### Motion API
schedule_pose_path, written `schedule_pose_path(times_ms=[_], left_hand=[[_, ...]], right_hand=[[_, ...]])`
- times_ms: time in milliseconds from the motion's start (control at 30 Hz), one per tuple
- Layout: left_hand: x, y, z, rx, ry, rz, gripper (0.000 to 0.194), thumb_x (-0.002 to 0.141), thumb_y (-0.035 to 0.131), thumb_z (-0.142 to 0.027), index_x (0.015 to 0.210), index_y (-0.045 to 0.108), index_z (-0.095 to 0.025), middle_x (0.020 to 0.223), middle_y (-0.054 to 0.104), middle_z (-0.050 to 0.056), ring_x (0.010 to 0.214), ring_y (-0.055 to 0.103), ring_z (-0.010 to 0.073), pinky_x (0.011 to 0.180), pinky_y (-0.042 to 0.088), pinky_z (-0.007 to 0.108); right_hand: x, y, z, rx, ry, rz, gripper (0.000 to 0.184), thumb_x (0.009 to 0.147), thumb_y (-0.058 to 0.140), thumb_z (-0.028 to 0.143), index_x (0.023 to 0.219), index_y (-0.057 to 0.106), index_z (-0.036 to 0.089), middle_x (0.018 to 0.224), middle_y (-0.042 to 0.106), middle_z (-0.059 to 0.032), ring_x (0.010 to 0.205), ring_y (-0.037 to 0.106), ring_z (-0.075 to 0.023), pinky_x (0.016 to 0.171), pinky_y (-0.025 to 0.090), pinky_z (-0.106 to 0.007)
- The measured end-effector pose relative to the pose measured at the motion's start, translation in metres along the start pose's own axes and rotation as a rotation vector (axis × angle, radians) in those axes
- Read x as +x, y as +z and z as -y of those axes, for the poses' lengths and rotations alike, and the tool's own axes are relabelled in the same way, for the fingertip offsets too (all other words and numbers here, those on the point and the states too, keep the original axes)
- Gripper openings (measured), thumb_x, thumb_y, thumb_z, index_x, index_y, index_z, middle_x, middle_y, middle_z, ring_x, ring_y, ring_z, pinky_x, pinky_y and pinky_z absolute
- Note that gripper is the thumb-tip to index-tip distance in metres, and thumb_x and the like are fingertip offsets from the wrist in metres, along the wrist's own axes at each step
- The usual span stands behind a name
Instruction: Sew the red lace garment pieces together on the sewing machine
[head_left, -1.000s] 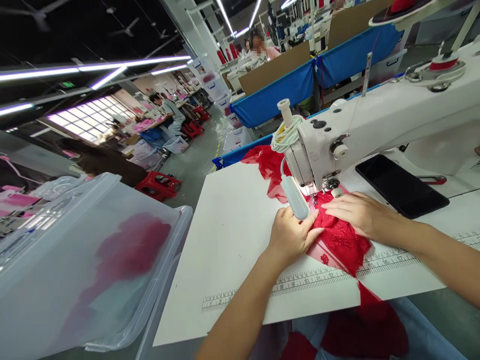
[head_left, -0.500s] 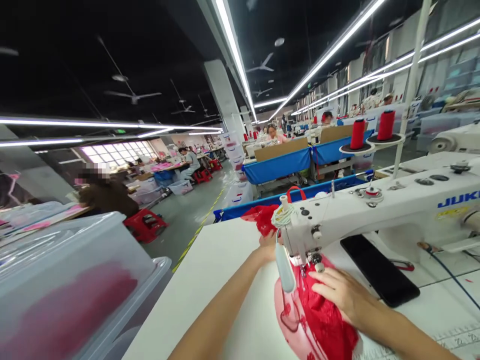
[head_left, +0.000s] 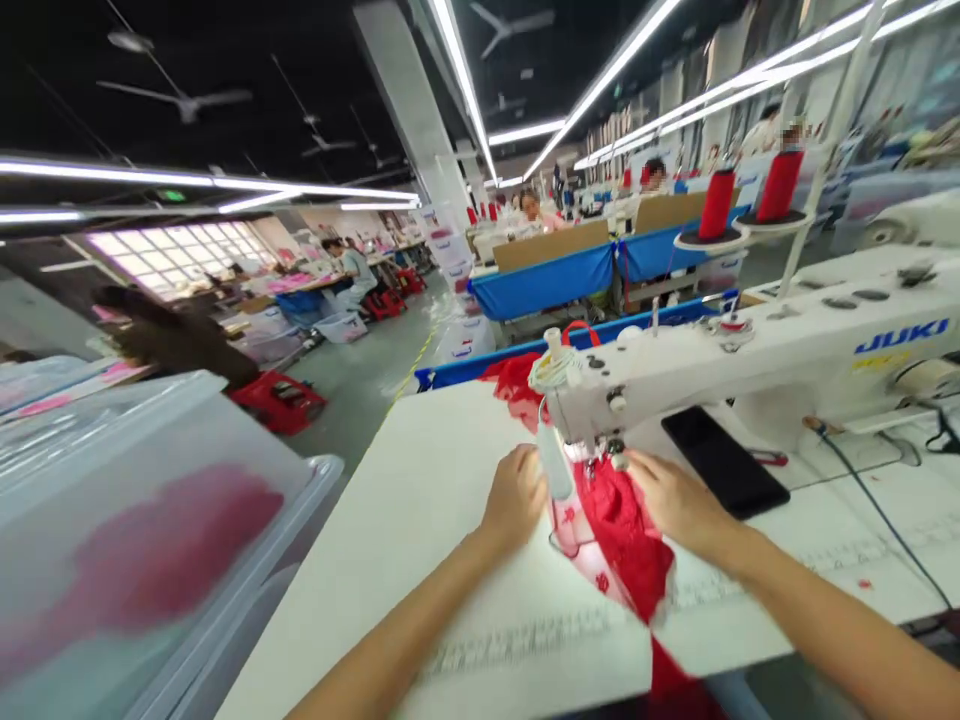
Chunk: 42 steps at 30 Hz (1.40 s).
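Red lace fabric point(head_left: 615, 510) with a sheer pink panel point(head_left: 592, 575) lies beneath the needle area of a white JUKI sewing machine point(head_left: 750, 375). Its lower tip hangs over the table's front edge. My left hand point(head_left: 514, 495) is curled closed left of the needle, beside the pale oblong attachment point(head_left: 553, 465); its fingertips are partly hidden, so what they grip cannot be made out. On the other side, my right hand point(head_left: 675, 500) rests with stretched fingers against the red fabric's right edge, close to the presser foot. More red fabric point(head_left: 517, 385) is bunched behind the machine head.
A black phone point(head_left: 724, 462) lies right of my right hand. Two red thread spools point(head_left: 718, 205) stand behind the machine. A translucent bin point(head_left: 150, 520) is at the left. People sit at other workstations beyond, near a red stool point(head_left: 281, 400).
My left hand has come back from the bunched fabric behind the machine to beside the needle. The fabric's lower end now hangs off the front edge. The camera view has shifted.
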<state>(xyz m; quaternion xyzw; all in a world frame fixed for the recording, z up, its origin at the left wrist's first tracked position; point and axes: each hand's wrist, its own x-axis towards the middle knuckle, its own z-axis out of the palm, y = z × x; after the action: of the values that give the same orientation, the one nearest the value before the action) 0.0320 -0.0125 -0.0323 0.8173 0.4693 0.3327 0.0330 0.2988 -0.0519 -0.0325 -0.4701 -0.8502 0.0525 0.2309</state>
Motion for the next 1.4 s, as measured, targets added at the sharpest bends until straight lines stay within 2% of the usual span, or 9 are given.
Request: schedule_pose_path(times_ms=[100, 200, 400, 600, 767, 933, 1133, 1300, 1400], left_hand=[[-0.064, -0.018, -0.044, -0.001, 0.233, 0.111, 0.015, 0.094, 0.046, -0.016, 0.097, 0.061, -0.021, 0.090, 0.066, 0.004, 0.084, 0.062, 0.0192, 0.078, 0.051, 0.035], [-0.095, -0.026, -0.089, 0.102, 0.544, 0.087, 0.013, 0.098, 0.049, -0.016, 0.104, 0.061, -0.018, 0.086, 0.068, 0.003, 0.078, 0.062, 0.0157, 0.071, 0.050, 0.030], [-0.085, -0.003, -0.117, 0.319, 0.687, 0.063, 0.021, 0.096, 0.046, -0.008, 0.084, 0.062, -0.014, 0.076, 0.062, 0.004, 0.067, 0.057, 0.0153, 0.057, 0.044, 0.029], [-0.072, 0.004, -0.113, 0.376, 0.704, 0.135, 0.027, 0.096, 0.041, -0.003, 0.080, 0.059, -0.015, 0.073, 0.056, 0.003, 0.067, 0.055, 0.0151, 0.058, 0.045, 0.028], [-0.070, 0.003, -0.111, 0.343, 0.672, 0.185, 0.030, 0.095, 0.040, 0.000, 0.078, 0.057, -0.017, 0.070, 0.056, 0.002, 0.066, 0.056, 0.0155, 0.056, 0.045, 0.027], [-0.068, 0.000, -0.108, 0.040, 0.374, 0.119, 0.023, 0.103, 0.033, -0.013, 0.098, 0.054, -0.019, 0.102, 0.065, 0.007, 0.092, 0.064, 0.0165, 0.077, 0.054, 0.028], [-0.067, -0.011, -0.101, -0.253, 0.012, 0.011, 0.013, 0.102, 0.037, -0.020, 0.099, 0.049, -0.021, 0.088, 0.064, 0.003, 0.078, 0.063, 0.0152, 0.073, 0.055, 0.029], [-0.082, -0.041, -0.100, -0.220, 0.095, 0.088, 0.016, 0.102, 0.041, -0.019, 0.112, 0.053, -0.019, 0.121, 0.063, 0.012, 0.115, 0.061, 0.0209, 0.098, 0.054, 0.039], [-0.125, -0.059, -0.107, -0.097, 0.111, -0.002, 0.027, 0.101, 0.042, -0.016, 0.126, 0.051, -0.019, 0.137, 0.056, 0.014, 0.130, 0.054, 0.0219, 0.105, 0.051, 0.041]], right_hand=[[0.001, 0.002, 0.001, -0.062, 0.096, -0.107, 0.036, 0.090, 0.048, 0.008, 0.120, 0.065, 0.016, 0.122, 0.069, -0.0154, 0.106, 0.068, -0.0260, 0.089, 0.056, -0.037], [0.001, -0.002, 0.007, -0.103, 0.166, -0.085, 0.030, 0.097, 0.040, 0.016, 0.114, 0.065, 0.018, 0.114, 0.071, -0.0112, 0.097, 0.070, -0.0248, 0.071, 0.053, -0.033], [-0.004, -0.019, 0.017, -0.013, 0.136, -0.013, 0.023, 0.095, 0.040, 0.020, 0.098, 0.063, 0.021, 0.102, 0.072, -0.0070, 0.082, 0.066, -0.0203, 0.067, 0.045, -0.031], [-0.023, -0.049, 0.023, 0.155, -0.166, 0.331, 0.025, 0.087, 0.043, 0.016, 0.102, 0.062, 0.021, 0.107, 0.068, -0.0063, 0.090, 0.063, -0.0193, 0.074, 0.046, -0.029], [-0.037, -0.061, 0.026, 0.076, -0.189, 0.472, 0.046, 0.082, 0.051, 0.018, 0.127, 0.056, 0.025, 0.134, 0.058, -0.0070, 0.082, 0.064, -0.0163, 0.061, 0.042, -0.026], [-0.029, -0.044, 0.029, -0.085, -0.126, 0.425, 0.036, 0.080, 0.051, 0.015, 0.114, 0.062, 0.024, 0.119, 0.065, -0.0046, 0.083, 0.065, -0.0185, 0.056, 0.036, -0.026], [-0.045, -0.056, 0.062, -0.008, 0.099, 0.018, 0.030, 0.093, 0.041, 0.021, 0.113, 0.063, 0.016, 0.114, 0.068, -0.0129, 0.068, 0.061, -0.0176, 0.053, 0.038, -0.030], [-0.090, -0.049, 0.103, 0.667, -0.273, 0.880, 0.020, 0.097, 0.049, 0.025, 0.103, 0.068, 0.026, 0.102, 0.071, -0.0027, 0.085, 0.068, -0.0156, 0.073, 0.054, -0.025], [-0.119, 0.016, 0.108, 0.574, -0.184, 0.837, 0.033, 0.097, 0.048, 0.029, 0.126, 0.063, 0.022, 0.134, 0.063, -0.0127, 0.118, 0.064, -0.0245, 0.098, 0.054, -0.040]])
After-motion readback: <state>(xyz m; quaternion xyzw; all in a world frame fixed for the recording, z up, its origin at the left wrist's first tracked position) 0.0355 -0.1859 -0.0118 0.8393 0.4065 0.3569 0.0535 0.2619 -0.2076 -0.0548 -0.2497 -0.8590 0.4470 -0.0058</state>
